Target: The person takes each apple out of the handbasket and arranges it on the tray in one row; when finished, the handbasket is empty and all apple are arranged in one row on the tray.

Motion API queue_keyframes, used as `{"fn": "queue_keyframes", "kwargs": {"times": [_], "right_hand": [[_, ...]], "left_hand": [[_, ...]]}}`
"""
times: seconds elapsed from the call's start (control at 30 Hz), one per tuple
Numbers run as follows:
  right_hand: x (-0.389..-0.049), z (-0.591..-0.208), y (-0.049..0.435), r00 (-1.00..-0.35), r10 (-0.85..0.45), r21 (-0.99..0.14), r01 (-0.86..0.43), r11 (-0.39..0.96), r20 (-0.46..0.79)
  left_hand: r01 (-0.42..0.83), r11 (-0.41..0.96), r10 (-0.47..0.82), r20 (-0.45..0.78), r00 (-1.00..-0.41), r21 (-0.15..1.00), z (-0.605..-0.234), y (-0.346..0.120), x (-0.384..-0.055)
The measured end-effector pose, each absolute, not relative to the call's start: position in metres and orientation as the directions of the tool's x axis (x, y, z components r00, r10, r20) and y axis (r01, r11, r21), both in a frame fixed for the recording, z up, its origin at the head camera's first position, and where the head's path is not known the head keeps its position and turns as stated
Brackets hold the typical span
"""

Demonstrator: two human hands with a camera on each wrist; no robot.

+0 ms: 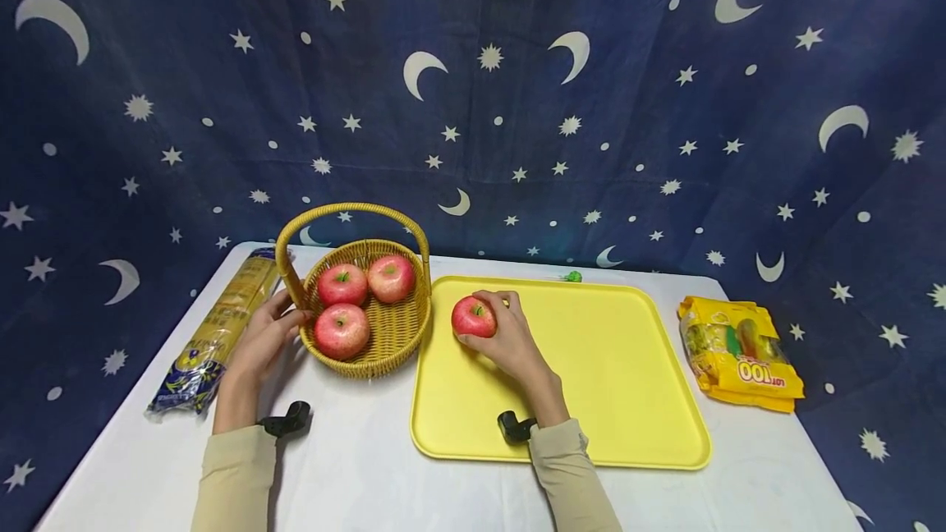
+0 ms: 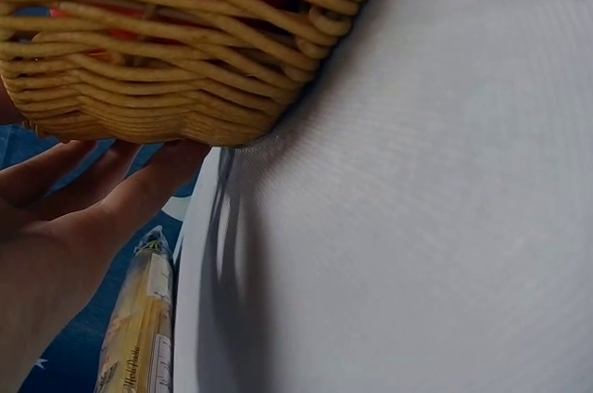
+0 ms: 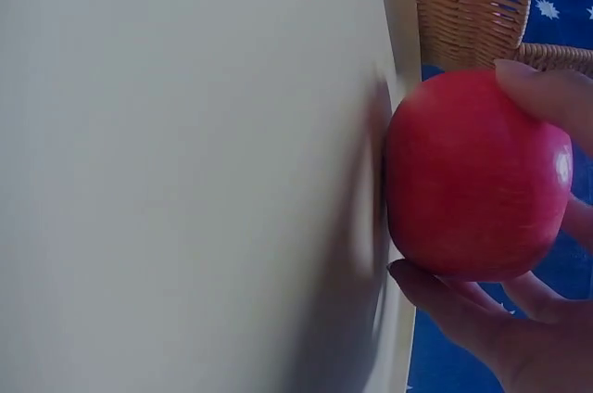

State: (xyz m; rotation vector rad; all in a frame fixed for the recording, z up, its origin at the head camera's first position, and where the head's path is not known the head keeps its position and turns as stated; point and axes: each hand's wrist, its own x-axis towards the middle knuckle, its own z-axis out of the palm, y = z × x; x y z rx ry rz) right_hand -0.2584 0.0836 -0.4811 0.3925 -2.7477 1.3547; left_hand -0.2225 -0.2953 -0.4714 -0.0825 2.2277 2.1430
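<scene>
My right hand (image 1: 510,339) holds a red apple (image 1: 473,317) over the left part of a yellow tray (image 1: 591,376). In the right wrist view the thumb and fingertips press opposite sides of this apple (image 3: 477,175), which is close over the tray surface. My left hand (image 1: 262,339) touches the left side of a wicker basket (image 1: 388,339) with a tall handle. Seen from the left wrist, its fairly straight fingers (image 2: 139,194) rest against the basket's woven wall (image 2: 185,87). Inside the basket lie three apples (image 1: 343,331).
A long clear packet of yellowish contents (image 1: 222,310) lies left of the basket. Right of the tray is a yellow snack bag (image 1: 739,351). A small green item (image 1: 572,277) sits behind the tray. A dark blue curtain (image 1: 502,146) with moons and stars hangs behind the white-covered table (image 1: 369,450).
</scene>
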Motion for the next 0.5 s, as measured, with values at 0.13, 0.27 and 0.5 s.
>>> {"fn": "queue_keyframes", "kwargs": {"times": [0.13,0.27,0.5], "right_hand": [[-0.2596,-0.4808,0.082,-0.966,-0.213,-0.769,-0.247,0.589,0.146],[-0.2602,-0.4801,0.0803,-0.967,-0.219,-0.768,-0.24,0.594,0.132],[-0.2628,-0.4753,0.0795,-0.964,-0.229,-0.767,-0.246,0.592,0.133]], "left_hand": [[-0.081,0.054,-0.003,-0.081,-0.997,0.995,-0.4732,-0.2962,-0.2221],[-0.082,0.067,-0.002,-0.082,-0.997,0.994,-0.4746,-0.297,-0.2217],[-0.069,0.061,0.004,-0.069,-0.998,0.996,-0.4737,-0.298,-0.2235]]}}
